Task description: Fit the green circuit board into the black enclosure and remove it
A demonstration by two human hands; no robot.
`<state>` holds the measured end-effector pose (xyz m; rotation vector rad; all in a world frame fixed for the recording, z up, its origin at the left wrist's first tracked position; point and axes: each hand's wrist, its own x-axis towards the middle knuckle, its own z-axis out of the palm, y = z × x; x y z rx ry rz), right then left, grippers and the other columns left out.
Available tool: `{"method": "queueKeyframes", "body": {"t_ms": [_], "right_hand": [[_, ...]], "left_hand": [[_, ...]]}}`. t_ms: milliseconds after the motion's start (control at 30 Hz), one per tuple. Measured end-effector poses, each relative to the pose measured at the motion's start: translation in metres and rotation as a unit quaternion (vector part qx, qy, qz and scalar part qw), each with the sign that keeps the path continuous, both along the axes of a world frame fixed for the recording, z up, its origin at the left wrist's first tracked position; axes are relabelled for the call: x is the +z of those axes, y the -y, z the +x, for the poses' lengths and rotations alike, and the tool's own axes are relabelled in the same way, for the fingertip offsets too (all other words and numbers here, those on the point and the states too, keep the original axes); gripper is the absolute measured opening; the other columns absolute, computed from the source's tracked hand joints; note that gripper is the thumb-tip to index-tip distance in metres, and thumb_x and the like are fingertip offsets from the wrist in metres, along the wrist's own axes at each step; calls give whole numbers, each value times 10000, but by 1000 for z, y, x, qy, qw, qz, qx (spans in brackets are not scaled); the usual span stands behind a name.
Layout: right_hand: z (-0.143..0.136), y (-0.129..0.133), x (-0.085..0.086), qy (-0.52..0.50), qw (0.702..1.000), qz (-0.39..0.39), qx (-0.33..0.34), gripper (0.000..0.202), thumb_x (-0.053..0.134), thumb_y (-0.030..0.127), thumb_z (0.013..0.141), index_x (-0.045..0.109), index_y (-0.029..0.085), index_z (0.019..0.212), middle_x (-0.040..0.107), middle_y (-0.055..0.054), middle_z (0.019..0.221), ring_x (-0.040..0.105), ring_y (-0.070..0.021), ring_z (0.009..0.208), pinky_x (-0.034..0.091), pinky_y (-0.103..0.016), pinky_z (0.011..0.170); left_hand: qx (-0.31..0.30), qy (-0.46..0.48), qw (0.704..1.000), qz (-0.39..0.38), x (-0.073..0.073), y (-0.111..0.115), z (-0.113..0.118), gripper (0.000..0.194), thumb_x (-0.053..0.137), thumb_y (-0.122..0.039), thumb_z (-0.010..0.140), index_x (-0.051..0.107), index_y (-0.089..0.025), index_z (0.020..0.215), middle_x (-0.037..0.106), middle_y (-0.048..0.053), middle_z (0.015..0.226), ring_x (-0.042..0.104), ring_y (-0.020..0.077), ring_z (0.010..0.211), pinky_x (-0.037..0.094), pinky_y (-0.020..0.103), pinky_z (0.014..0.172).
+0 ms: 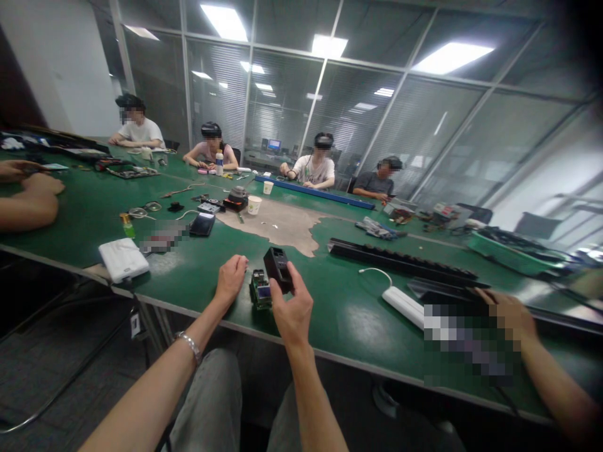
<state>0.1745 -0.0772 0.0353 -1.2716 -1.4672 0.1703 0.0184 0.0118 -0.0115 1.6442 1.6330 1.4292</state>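
Pinching the black case (pixel 278 270) between thumb and fingertips, the right hand (pixel 293 307) holds it just above and beside the green circuit board (pixel 260 290). The left hand (pixel 232 276), fingers curled narrow, rests left of the board, apart from both.

black device (pixel 277 265): partly behind right hand (pixel 294 307) | board screen (pixel 264 292): content unreadable

An electronics workroom in an office is shown: a circuit board (pixel 260 290) is set on a green worktable (pixel 348 314) just left of the right hand (pixel 293 307), loose devices are scattered beyond the left hand (pixel 230 280), and glass partitions (pixel 292 94) with blinds are seen behind the seated people.
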Motion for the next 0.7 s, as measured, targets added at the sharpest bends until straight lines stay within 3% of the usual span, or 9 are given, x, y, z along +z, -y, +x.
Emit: {"method": "queueKeyframes", "body": {"t_ms": [167, 333, 700], "right_hand": [[20, -6, -24, 13, 999, -50, -6, 486, 612, 285, 820, 550, 160, 1286, 597, -116, 1275, 552, -241, 1187, 416, -394, 1027], [22, -9, -42, 34, 998, -61, -8, 494, 594, 254, 812, 544, 136, 1289, 592, -131, 1277, 548, -247, 1189, 412, -411, 1034], [27, -2, -46, 45, 998, -36, -12, 488, 565, 273, 819, 555, 114, 1280, 513, -162, 1360, 466, -267, 1274, 362, -444, 1078]], "left_hand": [[2, 2, 1000, -7, -1, 0, 0, 403, 331, -450, 916, 644, -202, 870, 713, 52, 860, 662, 167, 792, 483, 274, 741], [-3, 5, 1000, -2, -3, -1, 0, 399, 336, -451, 918, 642, -203, 863, 711, 46, 849, 667, 163, 791, 486, 275, 744], [-4, 5, 1000, 7, -1, 0, 0, 402, 338, -453, 919, 644, -200, 859, 712, 51, 855, 667, 161, 782, 491, 277, 736]]}}
